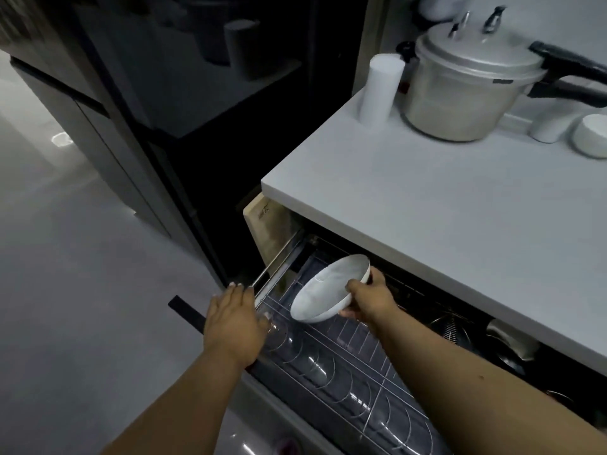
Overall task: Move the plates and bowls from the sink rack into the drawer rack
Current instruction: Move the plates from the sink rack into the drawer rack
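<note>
Open from above over the front half of the drawer rack (345, 336); back half tucked under the countertop (427, 205) edge, little headroom there. Near row filled by upright glass plates (312, 359), left hand (233, 323) on the front rail, white bowl (328, 287) over the far-left wire slots. Steel vessels (502, 343) crowd the right rear.

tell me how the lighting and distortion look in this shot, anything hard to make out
Head view: dim overall, the space left of the countertop almost black; wide-angle bending curves the counter edge; the white bowl in the right hand shows clearly, but the glass plates in the drawer rack by the left hand show only faint glints.
</note>
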